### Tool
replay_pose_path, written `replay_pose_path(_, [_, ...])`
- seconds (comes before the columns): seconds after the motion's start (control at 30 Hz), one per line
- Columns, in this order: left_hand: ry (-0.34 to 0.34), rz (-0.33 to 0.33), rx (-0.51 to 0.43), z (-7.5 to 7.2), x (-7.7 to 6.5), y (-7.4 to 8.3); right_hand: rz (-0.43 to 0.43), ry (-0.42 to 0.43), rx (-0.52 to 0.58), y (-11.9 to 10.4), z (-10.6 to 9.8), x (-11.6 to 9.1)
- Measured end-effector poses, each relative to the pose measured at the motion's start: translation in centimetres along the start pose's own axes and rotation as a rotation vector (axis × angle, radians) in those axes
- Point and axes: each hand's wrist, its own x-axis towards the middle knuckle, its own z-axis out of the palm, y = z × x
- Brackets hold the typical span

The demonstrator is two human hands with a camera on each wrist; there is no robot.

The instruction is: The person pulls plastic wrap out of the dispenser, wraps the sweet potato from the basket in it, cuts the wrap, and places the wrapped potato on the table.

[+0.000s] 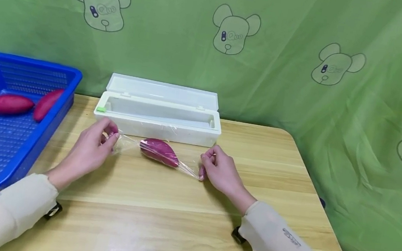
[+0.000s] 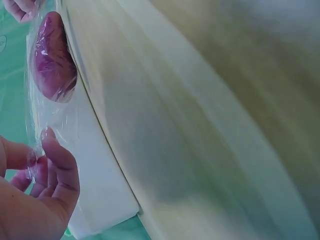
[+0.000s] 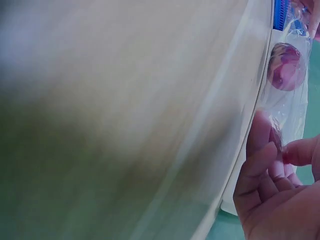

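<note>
A purple-red sweet potato (image 1: 160,152), wrapped in clear plastic film (image 1: 188,169), lies between the two hands in front of a long white box. My left hand (image 1: 95,144) pinches the gathered film at the left end between thumb and fingers. At the other end, my right hand (image 1: 222,172) pinches the film too, which runs in tight creases from the sweet potato to its fingers. The left wrist view shows the sweet potato (image 2: 53,60) with shiny film stretched around it. In the right wrist view, film (image 3: 276,127) leads into the thumb and fingers.
Behind the sweet potato stands the white film box (image 1: 158,130), its lid (image 1: 163,91) raised and a roll inside. A blue plastic basket (image 1: 22,160) at the left holds two more sweet potatoes (image 1: 7,104). A green curtain (image 1: 180,54) hangs behind the wooden table (image 1: 155,230).
</note>
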Motion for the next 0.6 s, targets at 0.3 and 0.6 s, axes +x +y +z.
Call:
replay_pose_path(0.3, [-0.067, -0.129, -0.201, -0.55, 0.47, -0.35, 0.022, 0.019, -0.046, -0.25, 0.33, 0.45])
replay_pose_path(0.6, [-0.006, -0.051, -0.078, -0.12, 0.84, -0.36, -0.003, 0.040, -0.155, -0.36, 0.48, 0.73])
